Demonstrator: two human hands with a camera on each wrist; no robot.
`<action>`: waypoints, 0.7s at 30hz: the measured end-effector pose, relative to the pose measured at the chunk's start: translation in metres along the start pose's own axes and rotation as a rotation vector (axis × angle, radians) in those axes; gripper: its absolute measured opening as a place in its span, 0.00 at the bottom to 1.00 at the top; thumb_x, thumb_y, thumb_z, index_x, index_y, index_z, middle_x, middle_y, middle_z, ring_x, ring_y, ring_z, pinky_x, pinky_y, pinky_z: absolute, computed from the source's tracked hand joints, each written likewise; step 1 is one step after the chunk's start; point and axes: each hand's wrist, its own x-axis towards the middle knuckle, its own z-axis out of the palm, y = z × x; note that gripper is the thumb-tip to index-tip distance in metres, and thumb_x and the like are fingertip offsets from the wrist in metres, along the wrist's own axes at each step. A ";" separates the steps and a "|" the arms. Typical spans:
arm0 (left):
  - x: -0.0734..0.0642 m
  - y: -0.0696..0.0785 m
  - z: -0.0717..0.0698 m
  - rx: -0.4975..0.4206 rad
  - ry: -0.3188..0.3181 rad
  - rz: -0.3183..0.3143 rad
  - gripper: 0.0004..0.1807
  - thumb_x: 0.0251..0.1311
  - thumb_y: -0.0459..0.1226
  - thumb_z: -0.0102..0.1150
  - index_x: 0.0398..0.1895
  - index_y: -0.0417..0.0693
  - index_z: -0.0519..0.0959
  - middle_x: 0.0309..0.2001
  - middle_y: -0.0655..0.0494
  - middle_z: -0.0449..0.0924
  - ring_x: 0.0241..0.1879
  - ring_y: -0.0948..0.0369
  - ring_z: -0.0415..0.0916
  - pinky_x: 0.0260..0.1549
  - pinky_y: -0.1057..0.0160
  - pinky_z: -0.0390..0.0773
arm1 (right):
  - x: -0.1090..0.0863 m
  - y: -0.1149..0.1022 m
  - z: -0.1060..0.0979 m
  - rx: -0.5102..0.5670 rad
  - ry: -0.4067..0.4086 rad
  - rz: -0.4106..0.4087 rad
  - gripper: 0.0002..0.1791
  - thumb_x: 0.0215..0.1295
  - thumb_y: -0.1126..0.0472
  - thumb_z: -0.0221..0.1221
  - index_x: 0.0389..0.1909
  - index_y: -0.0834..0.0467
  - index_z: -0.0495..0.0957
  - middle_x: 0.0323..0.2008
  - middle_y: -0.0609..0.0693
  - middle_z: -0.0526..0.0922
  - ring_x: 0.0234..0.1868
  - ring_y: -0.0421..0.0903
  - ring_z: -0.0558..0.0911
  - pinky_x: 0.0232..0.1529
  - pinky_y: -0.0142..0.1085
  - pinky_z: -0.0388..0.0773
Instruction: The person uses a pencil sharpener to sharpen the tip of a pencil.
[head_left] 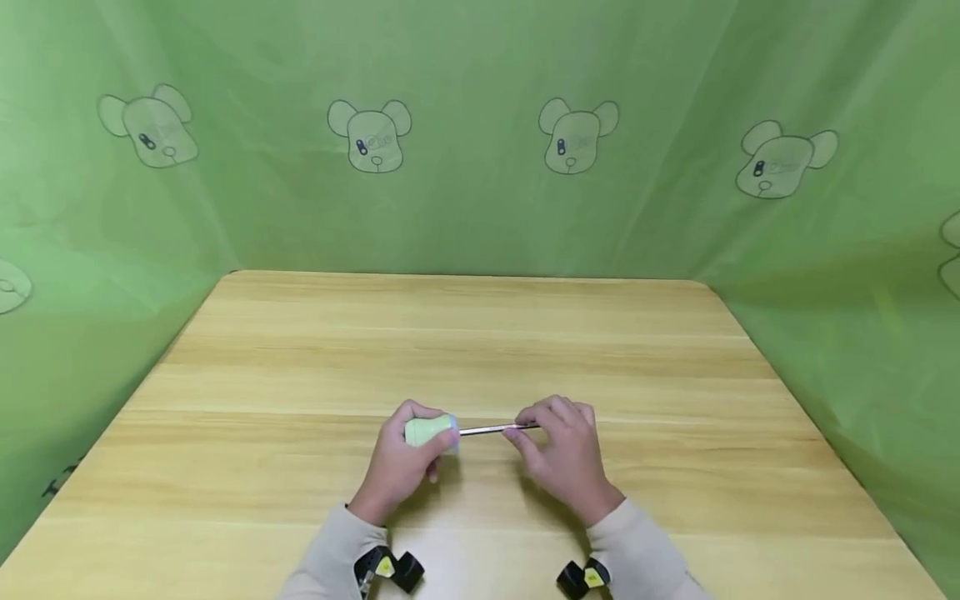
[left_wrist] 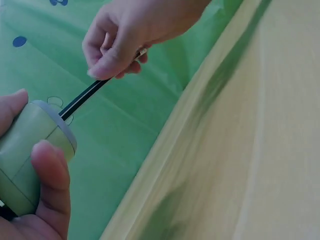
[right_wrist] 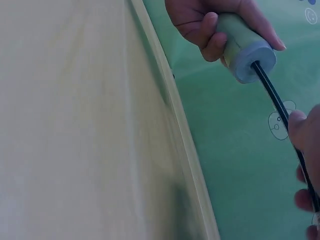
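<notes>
Fingers [head_left: 553, 409] on grn handle [head_left: 425, 430], rod [head_left: 483, 430], prob. tip [left_wrist: 143, 51], wrist views only

Right fingers [left_wrist: 111, 64] hide part of the screwdriver's shaft [left_wrist: 82, 100] (tip [left_wrist: 143, 51] too small to tell).

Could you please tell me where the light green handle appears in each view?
Head: the light green handle is below centre, slightly left.
Left wrist: the handle lies at the left edge, mostly in the lower half.
Right wrist: the handle is near the top, right of centre.
Shared landmark: the slim rod extending from the handle's end.
</notes>
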 end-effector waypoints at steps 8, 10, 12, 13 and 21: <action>0.003 0.001 -0.009 -0.159 -0.033 -0.139 0.20 0.61 0.36 0.64 0.47 0.31 0.69 0.27 0.47 0.76 0.15 0.63 0.68 0.09 0.71 0.70 | 0.001 -0.004 0.007 0.039 0.209 -0.255 0.15 0.67 0.53 0.61 0.26 0.59 0.84 0.27 0.47 0.80 0.27 0.45 0.76 0.31 0.39 0.66; 0.004 0.001 -0.009 -0.168 -0.041 -0.163 0.20 0.61 0.36 0.63 0.47 0.31 0.68 0.28 0.47 0.76 0.14 0.64 0.67 0.09 0.72 0.70 | 0.000 -0.002 0.008 0.035 0.200 -0.251 0.16 0.65 0.52 0.62 0.26 0.60 0.85 0.26 0.47 0.80 0.26 0.45 0.76 0.31 0.38 0.67; 0.005 0.000 -0.008 -0.172 -0.044 -0.174 0.20 0.62 0.36 0.63 0.47 0.30 0.68 0.28 0.47 0.75 0.15 0.65 0.67 0.09 0.72 0.70 | 0.000 0.000 0.008 0.037 0.174 -0.229 0.18 0.65 0.50 0.61 0.26 0.61 0.85 0.25 0.48 0.81 0.26 0.45 0.76 0.30 0.37 0.68; 0.005 0.000 -0.007 -0.175 -0.046 -0.176 0.20 0.62 0.36 0.63 0.47 0.30 0.68 0.28 0.47 0.75 0.15 0.65 0.67 0.09 0.72 0.70 | -0.001 0.001 0.009 0.040 0.163 -0.218 0.18 0.65 0.50 0.61 0.25 0.61 0.85 0.25 0.47 0.80 0.26 0.44 0.76 0.29 0.36 0.68; 0.004 -0.004 -0.005 -0.048 -0.070 -0.077 0.19 0.56 0.33 0.67 0.45 0.34 0.70 0.29 0.45 0.76 0.16 0.61 0.69 0.11 0.69 0.73 | 0.000 0.001 -0.002 0.174 -0.136 0.037 0.10 0.52 0.59 0.71 0.21 0.58 0.82 0.17 0.43 0.72 0.15 0.36 0.67 0.14 0.26 0.63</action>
